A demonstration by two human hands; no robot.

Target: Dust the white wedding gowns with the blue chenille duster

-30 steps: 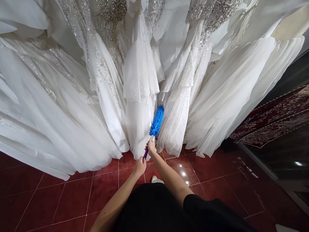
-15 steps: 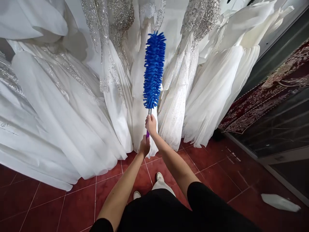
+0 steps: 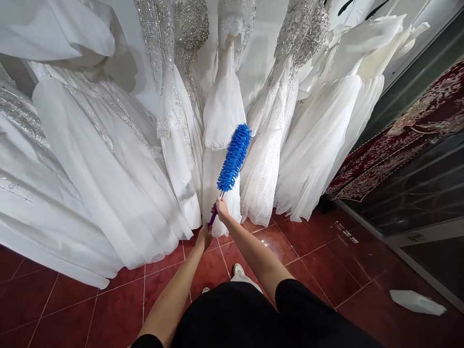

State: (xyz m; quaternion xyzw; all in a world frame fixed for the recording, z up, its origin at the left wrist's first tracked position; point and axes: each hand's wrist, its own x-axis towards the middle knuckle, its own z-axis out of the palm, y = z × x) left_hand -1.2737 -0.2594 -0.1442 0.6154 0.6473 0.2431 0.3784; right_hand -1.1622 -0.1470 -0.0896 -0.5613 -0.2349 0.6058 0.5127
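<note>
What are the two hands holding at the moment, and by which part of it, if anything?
A blue duster, by its purple handle: the right hand near the blue head, the left hand at the lower end.

There are two hands (image 3: 222,210), one duster (image 3: 234,157), two shoes (image 3: 238,269).

1. Duster (image 3: 234,157): bright blue; its handle (image 3: 212,216) purple, its shaft (image 3: 222,194) silvery.
2. Gowns (image 3: 105,169): mostly white, several patterned in silvery sparkle, densest on the far beading (image 3: 306,34); one bodice (image 3: 380,53) at far right is cream.
3. Cloth (image 3: 424,116) on the right: deep maroon with a pale, scrolling floral pattern.
4. Floor (image 3: 119,302): dark red, gridded with pale lines.
5. Clothes (image 3: 232,319), near: black; shoe (image 3: 238,269) off-white.
</note>
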